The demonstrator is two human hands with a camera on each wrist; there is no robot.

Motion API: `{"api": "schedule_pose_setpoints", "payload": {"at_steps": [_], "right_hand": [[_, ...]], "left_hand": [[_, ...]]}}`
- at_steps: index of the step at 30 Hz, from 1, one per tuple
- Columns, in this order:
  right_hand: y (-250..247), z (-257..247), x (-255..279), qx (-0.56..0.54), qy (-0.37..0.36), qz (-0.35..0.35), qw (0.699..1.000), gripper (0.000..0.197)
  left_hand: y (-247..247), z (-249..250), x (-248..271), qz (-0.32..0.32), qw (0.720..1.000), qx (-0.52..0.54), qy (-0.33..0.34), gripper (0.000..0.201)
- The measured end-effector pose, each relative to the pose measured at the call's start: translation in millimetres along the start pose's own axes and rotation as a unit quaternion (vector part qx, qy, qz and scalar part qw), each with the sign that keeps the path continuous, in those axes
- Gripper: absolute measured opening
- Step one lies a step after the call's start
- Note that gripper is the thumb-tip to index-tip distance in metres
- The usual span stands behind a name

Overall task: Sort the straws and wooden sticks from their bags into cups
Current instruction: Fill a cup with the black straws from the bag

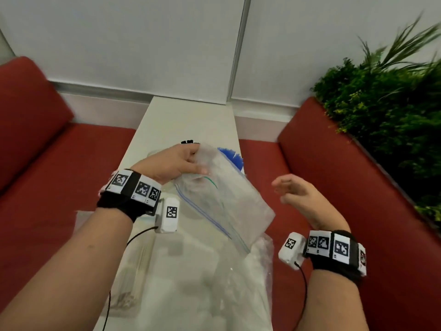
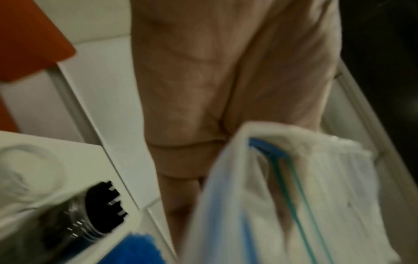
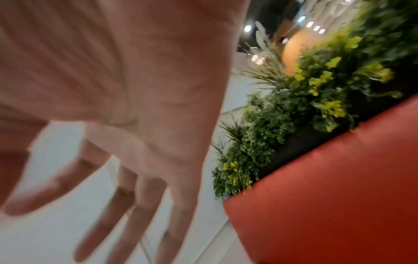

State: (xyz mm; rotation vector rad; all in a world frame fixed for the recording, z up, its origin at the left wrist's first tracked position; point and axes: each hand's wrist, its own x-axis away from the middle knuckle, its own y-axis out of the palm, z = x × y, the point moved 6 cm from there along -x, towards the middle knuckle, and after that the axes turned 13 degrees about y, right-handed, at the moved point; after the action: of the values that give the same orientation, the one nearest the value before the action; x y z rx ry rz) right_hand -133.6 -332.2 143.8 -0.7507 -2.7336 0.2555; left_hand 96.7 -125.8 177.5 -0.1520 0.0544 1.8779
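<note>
Right hand [image 1: 296,189] raised right of table [image 1: 188,115], fingers spread and relaxed, grasping nothing. Left hand [image 1: 171,163] lifted mid-table, thumb and fingers pinching clear zip bag [image 1: 222,199] by far corner; bag hangs tilted. Beyond: blue straws [image 1: 232,156], black straws [image 1: 189,142] in cups.

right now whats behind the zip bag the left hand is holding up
Behind the zip bag, gripped by the left hand, blue straws stick out past its far edge, with black straws near the fingers. What holds the blue straws is covered by the bag.
</note>
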Motion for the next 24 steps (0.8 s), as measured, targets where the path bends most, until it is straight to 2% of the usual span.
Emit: {"api": "schedule_pose_setpoints", "payload": {"at_steps": [1, 2, 3, 4, 5, 6, 7, 8, 9, 10, 11, 12, 13, 15, 16, 18, 19, 20, 21, 22, 24], "right_hand": [[-1.8, -1.8, 3.3, -0.056, -0.007, 0.001, 0.998, 0.046], [5.2, -1.8, 4.0, -0.092, 0.001, -0.031, 0.995, 0.056], [17.5, 2.1, 2.6, -0.1, 0.019, -0.08, 0.992, 0.069], [31.7, 10.8, 0.9, -0.086, 0.044, -0.127, 0.987, 0.073], [43.3, 22.2, -0.8, -0.075, 0.072, -0.154, 0.983, 0.067], [49.5, 36.6, -1.7, -0.084, 0.096, -0.155, 0.98, 0.055], [49.4, 53.8, -2.3, -0.109, 0.115, -0.122, 0.98, 0.043], [44.2, 73.5, -1.8, -0.142, 0.13, -0.067, 0.979, 0.032], [36.7, 95.5, -0.4, -0.159, 0.139, -0.001, 0.977, 0.021], [30.8, 116.7, 2.0, -0.157, 0.145, 0.058, 0.975, 0.013], [28.5, 137.2, 4.8, -0.133, 0.156, 0.112, 0.972, 0.012], [32.2, 156.2, 7.5, -0.109, 0.172, 0.153, 0.967, 0.013], [40.7, 174.4, 10.1, -0.083, 0.19, 0.183, 0.961, 0.014], [65.5, 207.1, 16.5, -0.023, 0.231, 0.235, 0.944, 0.023], [78.6, 221.5, 18.5, 0.021, 0.25, 0.253, 0.934, 0.034], [104.1, 243.8, 20.6, 0.145, 0.283, 0.249, 0.915, 0.062], [116.4, 253.4, 20.2, 0.229, 0.304, 0.223, 0.898, 0.076], [126.9, 260.2, 20.4, 0.318, 0.313, 0.199, 0.872, 0.083], [136.2, 266.2, 20.6, 0.397, 0.308, 0.182, 0.845, 0.081], [145.6, 270.2, 20.6, 0.448, 0.297, 0.17, 0.826, 0.075], [162.4, 274.9, 23.6, 0.469, 0.296, 0.151, 0.818, 0.068]], "left_hand": [[12.1, 4.3, -7.3, -0.041, 0.999, -0.03, -0.006, 0.042], [26.6, 8.4, -15.2, -0.082, 0.995, -0.059, -0.01, 0.041], [42.6, 10.3, -23.7, -0.117, 0.991, -0.068, -0.014, 0.039], [58.0, 10.6, -32.2, -0.141, 0.988, -0.055, -0.017, 0.036], [70.9, 9.8, -40.5, -0.149, 0.988, -0.033, -0.017, 0.034], [78.4, 6.8, -49.4, -0.131, 0.991, -0.019, -0.013, 0.033], [76.6, 2.2, -58.5, -0.078, 0.996, -0.047, -0.004, 0.032], [68.2, -3.2, -65.7, -0.003, 0.993, -0.12, 0.013, 0.031], [58.7, -9.3, -69.3, 0.07, 0.973, -0.219, 0.031, 0.031], [57.0, -14.1, -68.0, 0.112, 0.946, -0.3, 0.051, 0.029], [65.6, -22.6, -66.6, 0.113, 0.931, -0.34, 0.073, 0.025], [83.0, -35.9, -65.1, 0.077, 0.931, -0.345, 0.093, 0.018], [106.7, -53.7, -61.3, 0.01, 0.935, -0.339, 0.102, 0.014], [157.8, -105.1, -44.7, -0.159, 0.921, -0.349, 0.066, 0.017], [176.7, -136.2, -31.8, -0.235, 0.896, -0.376, 0.021, 0.024], [191.4, -200.6, 1.3, -0.351, 0.813, -0.452, -0.106, 0.049], [191.1, -226.7, 17.9, -0.386, 0.771, -0.485, -0.149, 0.062], [189.1, -246.7, 32.3, -0.406, 0.739, -0.51, -0.167, 0.073], [186.1, -262.0, 42.9, -0.41, 0.723, -0.53, -0.167, 0.081], [182.4, -273.2, 49.8, -0.402, 0.72, -0.542, -0.16, 0.085], [174.5, -288.9, 58.7, -0.376, 0.737, -0.541, -0.152, 0.089]]}}
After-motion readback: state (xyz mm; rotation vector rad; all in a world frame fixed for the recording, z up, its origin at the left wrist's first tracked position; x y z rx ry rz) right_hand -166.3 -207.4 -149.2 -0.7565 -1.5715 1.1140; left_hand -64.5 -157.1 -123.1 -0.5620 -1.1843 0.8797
